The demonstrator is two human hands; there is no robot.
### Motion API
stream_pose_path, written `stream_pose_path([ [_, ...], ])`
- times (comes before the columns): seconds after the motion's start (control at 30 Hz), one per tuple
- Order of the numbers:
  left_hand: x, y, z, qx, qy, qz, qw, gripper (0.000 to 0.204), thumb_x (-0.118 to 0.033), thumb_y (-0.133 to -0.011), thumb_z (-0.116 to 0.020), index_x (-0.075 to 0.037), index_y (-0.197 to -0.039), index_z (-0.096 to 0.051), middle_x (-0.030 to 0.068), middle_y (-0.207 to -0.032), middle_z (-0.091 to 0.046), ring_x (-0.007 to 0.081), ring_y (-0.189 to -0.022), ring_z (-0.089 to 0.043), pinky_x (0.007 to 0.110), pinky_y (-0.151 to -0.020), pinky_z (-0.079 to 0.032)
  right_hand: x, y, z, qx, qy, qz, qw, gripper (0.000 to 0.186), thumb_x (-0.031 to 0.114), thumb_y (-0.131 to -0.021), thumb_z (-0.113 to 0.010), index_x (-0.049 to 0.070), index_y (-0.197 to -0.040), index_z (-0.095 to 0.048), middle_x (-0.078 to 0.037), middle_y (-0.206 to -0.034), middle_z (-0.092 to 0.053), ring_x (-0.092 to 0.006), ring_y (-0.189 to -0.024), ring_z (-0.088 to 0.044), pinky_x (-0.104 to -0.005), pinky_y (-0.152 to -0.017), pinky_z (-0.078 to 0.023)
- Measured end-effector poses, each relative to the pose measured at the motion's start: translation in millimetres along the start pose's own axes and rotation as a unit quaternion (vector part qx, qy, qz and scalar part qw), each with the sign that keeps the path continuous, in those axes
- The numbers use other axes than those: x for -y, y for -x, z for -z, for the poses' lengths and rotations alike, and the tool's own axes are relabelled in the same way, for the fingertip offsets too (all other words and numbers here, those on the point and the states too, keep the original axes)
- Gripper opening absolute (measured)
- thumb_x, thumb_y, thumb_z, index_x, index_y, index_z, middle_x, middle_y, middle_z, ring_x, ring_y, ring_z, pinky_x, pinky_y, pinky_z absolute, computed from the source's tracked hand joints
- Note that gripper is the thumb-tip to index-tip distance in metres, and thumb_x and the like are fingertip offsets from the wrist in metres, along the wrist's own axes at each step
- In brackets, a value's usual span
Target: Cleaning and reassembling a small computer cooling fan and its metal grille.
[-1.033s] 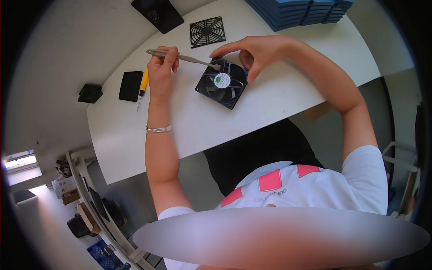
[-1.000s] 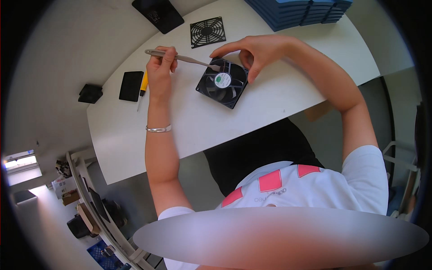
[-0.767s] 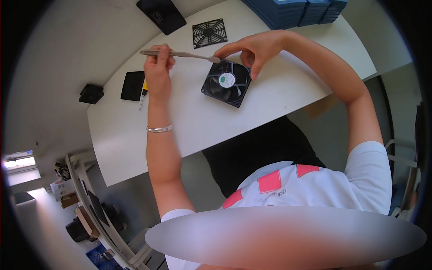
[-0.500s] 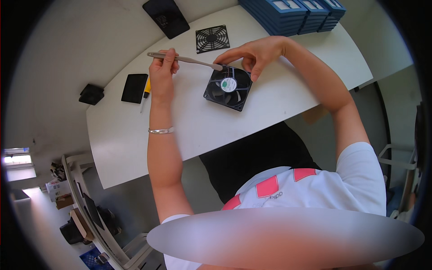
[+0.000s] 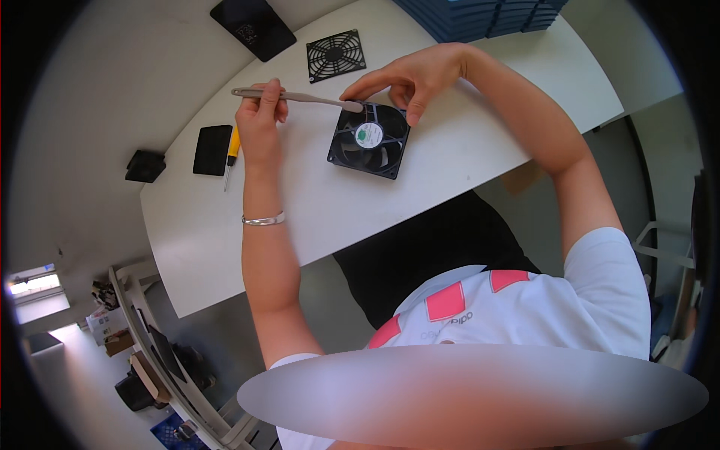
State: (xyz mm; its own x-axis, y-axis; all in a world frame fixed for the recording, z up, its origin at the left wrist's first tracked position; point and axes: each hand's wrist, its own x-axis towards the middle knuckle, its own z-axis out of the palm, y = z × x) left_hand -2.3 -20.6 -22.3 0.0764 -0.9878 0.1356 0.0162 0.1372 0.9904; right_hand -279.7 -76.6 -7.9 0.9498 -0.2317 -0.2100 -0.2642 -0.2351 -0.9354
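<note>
A square black cooling fan [image 5: 382,159] with a round white and green centre label lies on the white table in front of me. My right hand [image 5: 429,79] is closed on its far edge, thumb at the far right corner and fingers at the far left. My left hand [image 5: 259,124] pinches the grey-beige handle of a slim toothbrush-like brush [image 5: 306,97], held nearly level. The brush's head touches the far left part of the fan's frame. Its underside is hidden, so I cannot see any bristles.
Beyond the fan lies a black fan grille [image 5: 335,57], with a black tablet-like slab [image 5: 253,30] farther left. A yellow-handled screwdriver [image 5: 233,147] and a black flat panel [image 5: 213,150] lie left of my left hand. Stacked blue trays [image 5: 471,22] stand at the far right.
The whole view has shifted slightly, so the table things appear higher and farther left. Both hands keep their grips, and the brush head stays at the same part of the fan.
</note>
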Motion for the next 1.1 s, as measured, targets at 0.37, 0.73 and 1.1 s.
stream_pose_path([
  [0.37,-9,2,3,-0.04,-0.044,-0.042,0.997,0.021,-0.021,-0.094,-0.062,-0.004,-0.082,-0.059,-0.0017,-0.063,-0.05,0.0055,-0.056,-0.043,0.019,-0.05,-0.03,-5,2,-1,-0.022,0.011,0.007,1.0,0.102,0.012,-0.064,-0.084,0.014,-0.15,-0.027,-0.018,-0.144,-0.041,-0.0122,-0.07,-0.058,-0.0238,-0.066,-0.051],
  [0.73,-1,3,-1,-0.058,0.003,0.003,0.998,0.021,-0.021,-0.092,-0.065,-0.004,-0.081,-0.061,-0.0004,-0.063,-0.053,0.0067,-0.055,-0.045,0.02,-0.053,-0.038,-2,2,-6,-0.036,0.006,0.007,0.999,0.102,0.013,-0.064,-0.084,0.013,-0.149,-0.028,-0.024,-0.145,-0.039,-0.0146,-0.073,-0.063,-0.0257,-0.071,-0.052],
  [1.1,0,1,-1,-0.046,0.01,0.087,0.995,0.023,-0.025,-0.091,-0.065,-0.003,-0.083,-0.063,0.0016,-0.064,-0.057,0.0082,-0.055,-0.049,0.02,-0.053,-0.039,4,6,-11,-0.053,0.023,-0.007,0.998,0.098,0.005,-0.066,-0.076,0.016,-0.15,-0.026,-0.022,-0.143,-0.042,-0.0161,-0.075,-0.064,-0.0257,-0.072,-0.053],
])
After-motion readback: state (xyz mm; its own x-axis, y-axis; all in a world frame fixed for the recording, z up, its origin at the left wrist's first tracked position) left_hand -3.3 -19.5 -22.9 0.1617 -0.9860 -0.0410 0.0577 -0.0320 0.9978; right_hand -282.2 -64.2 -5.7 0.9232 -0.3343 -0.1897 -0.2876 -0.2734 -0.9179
